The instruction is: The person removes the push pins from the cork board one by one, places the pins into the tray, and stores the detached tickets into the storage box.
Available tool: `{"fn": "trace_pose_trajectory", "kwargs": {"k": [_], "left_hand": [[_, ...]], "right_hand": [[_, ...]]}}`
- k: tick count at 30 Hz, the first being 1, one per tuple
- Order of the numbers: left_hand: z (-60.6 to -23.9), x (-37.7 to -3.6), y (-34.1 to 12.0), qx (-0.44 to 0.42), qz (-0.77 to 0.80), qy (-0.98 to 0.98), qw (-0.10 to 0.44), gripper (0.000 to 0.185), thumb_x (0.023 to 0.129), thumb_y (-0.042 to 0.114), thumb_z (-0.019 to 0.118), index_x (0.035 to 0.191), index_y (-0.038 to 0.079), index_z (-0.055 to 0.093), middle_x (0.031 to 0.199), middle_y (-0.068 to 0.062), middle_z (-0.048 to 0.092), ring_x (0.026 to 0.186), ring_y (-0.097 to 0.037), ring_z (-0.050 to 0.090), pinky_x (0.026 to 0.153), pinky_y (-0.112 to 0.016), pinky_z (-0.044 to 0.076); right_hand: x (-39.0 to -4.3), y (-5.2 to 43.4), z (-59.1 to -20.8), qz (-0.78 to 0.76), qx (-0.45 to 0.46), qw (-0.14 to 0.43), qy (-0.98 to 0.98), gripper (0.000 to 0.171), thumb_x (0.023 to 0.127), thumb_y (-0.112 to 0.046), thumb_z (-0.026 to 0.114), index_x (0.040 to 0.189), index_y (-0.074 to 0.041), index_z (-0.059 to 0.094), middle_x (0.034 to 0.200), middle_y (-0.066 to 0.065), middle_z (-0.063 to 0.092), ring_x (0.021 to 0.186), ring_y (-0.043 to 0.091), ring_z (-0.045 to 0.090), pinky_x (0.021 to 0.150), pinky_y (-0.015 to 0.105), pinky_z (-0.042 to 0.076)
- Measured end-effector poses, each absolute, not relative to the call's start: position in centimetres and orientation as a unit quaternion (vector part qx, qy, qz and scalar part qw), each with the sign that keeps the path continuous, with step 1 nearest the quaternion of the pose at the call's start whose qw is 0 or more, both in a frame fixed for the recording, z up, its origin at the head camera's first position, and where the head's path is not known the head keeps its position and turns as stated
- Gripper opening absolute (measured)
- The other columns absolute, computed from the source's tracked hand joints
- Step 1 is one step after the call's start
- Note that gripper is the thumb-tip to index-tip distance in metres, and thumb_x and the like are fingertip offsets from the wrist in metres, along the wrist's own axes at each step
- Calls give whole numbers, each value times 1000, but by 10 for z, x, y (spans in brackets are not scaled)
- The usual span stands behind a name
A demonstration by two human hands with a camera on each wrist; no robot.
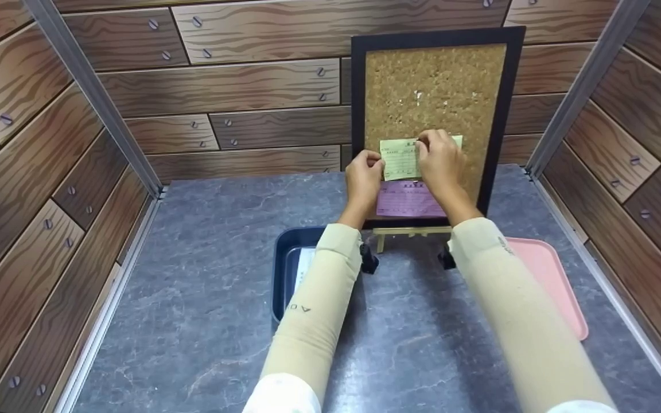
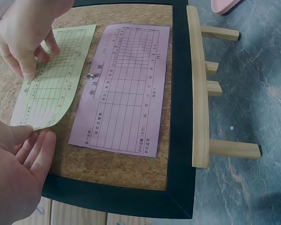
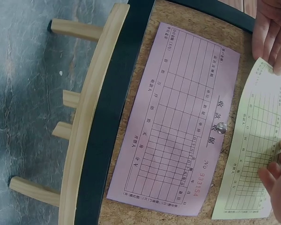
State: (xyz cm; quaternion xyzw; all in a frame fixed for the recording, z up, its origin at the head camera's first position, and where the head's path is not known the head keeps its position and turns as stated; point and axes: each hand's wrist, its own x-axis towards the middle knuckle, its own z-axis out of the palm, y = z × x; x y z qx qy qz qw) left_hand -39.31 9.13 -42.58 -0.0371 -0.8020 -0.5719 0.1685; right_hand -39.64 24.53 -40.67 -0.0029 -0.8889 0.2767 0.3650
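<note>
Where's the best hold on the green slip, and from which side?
Probably its left edge, coming from the left: the thin green slip curls off the cork board there, so it can be pinched front and back. The left grip is at that edge; the right grip covers part of the top, and the purple slip sits just below.

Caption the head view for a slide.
Two hands handle a green slip at a framed corkboard, above a pinned purple slip.

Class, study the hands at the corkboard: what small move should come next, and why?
Probably, the right hand should press the green slip flat at its top middle while the left hand steadies its left edge: a pin holds the purple slip, but none shows in the green.
</note>
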Motion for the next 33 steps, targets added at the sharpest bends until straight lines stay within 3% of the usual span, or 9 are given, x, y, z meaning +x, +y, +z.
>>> {"fn": "trace_pose_trajectory", "kwargs": {"k": [13, 33], "left_hand": [[-424, -394, 91, -46, -582, -796, 160, 6, 94, 6, 66, 98, 5, 71, 83, -4, 70, 66, -6, 56, 60, -16, 44], [-420, -394, 91, -48, -577, -798, 165, 11, 94, 6, 66, 104, 4, 71, 95, -8, 76, 80, -12, 65, 68, -20, 50]], "right_hand": [[-402, 246, -411, 296, 32, 393, -870, 13, 92, -12, 68, 98, 0, 69, 99, 19, 70, 96, 40, 65, 86, 54, 48], [-399, 242, -410, 308, 44, 414, -855, 12, 91, -9, 70, 100, -1, 71, 102, 18, 70, 97, 37, 66, 86, 51, 50]]}}
